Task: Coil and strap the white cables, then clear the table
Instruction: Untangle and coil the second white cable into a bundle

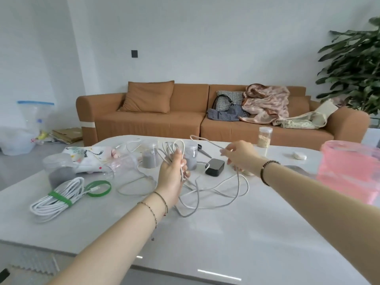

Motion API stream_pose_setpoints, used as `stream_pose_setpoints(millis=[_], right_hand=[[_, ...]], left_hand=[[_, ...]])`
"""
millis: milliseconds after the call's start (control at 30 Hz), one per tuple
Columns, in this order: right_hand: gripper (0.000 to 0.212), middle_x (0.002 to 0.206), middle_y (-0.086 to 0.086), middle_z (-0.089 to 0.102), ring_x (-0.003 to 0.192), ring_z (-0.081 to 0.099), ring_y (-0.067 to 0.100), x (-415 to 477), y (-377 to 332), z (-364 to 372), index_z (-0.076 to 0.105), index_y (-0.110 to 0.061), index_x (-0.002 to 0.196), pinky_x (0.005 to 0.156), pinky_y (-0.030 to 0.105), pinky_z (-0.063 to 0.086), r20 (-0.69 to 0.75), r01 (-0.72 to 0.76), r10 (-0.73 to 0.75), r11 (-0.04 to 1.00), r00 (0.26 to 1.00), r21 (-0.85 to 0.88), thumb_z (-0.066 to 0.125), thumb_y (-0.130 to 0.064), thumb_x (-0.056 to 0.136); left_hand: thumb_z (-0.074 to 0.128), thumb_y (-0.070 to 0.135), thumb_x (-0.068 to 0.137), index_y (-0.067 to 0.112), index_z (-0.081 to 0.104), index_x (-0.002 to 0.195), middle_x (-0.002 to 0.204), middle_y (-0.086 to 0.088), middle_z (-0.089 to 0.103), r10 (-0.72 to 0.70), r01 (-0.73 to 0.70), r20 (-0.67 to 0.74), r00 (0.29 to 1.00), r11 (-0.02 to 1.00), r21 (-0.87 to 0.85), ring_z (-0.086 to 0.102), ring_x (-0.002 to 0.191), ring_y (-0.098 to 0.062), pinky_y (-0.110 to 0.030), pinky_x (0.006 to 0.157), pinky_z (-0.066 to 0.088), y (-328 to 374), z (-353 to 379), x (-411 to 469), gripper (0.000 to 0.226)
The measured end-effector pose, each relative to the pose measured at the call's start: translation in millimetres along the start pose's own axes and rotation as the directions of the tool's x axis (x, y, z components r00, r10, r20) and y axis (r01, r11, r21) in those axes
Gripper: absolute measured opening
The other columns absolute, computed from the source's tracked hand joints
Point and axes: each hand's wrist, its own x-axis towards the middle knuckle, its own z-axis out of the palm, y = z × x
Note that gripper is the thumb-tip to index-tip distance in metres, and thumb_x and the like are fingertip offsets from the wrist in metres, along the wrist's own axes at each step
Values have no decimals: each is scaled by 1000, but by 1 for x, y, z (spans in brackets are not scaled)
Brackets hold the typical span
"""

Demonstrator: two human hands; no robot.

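Okay, your left hand (171, 175) has its fingers curled round a bunch of loops of the white cable (174, 149), held just above the table (226, 233). Your right hand (240, 156) pinches a strand further along, and the loose tail (207, 194) sprawls below. Risk: hauling the tail could snag the black adapter (214, 167) and drag it, or knock the grey-filled jars (191, 156) right behind your left hand. A slack grip would spill the loops. The pink tub (349, 171) crowds your right forearm — the table's near side is bare, so work there. The strapped coil (55, 199) lies well apart, far left.
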Motion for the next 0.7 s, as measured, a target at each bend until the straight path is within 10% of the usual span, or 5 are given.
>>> stream_pose_setpoints(millis=[133,300,533,700], right_hand=[[54,129,4,54,105,56,25,-9,22,30,33,-27,151,88,40,49,-185,280,-347,908,919,-311,51,-33,101],[28,128,0,60,126,49,34,-31,59,57,66,-21,115,117,50,24,-391,449,-703,693,594,-564,58,-18,89],[12,102,-9,62,95,45,26,-30,79,54,69,-27,81,94,40,30,-562,184,-523,815,641,-549,58,-23,76],[19,102,-11,58,98,49,18,-25,85,58,67,-27,100,87,30,35,-446,439,-555,831,702,-343,51,-30,89]], left_hand=[[64,30,97,19,51,75,60,5,44,-87,88,-28,996,994,59,46,50,-11,-27,56,39,-31,3,7,28],[63,11,95,15,59,68,54,-2,48,-147,135,78,986,981,136,48,48,-14,-29,56,41,-70,24,23,27],[70,18,87,23,53,60,58,-1,46,-181,124,156,971,940,318,44,49,-13,-27,60,38,-91,60,62,32],[68,37,93,19,51,65,56,1,43,-149,132,123,981,982,139,44,51,-13,-24,58,41,-101,63,67,37]])
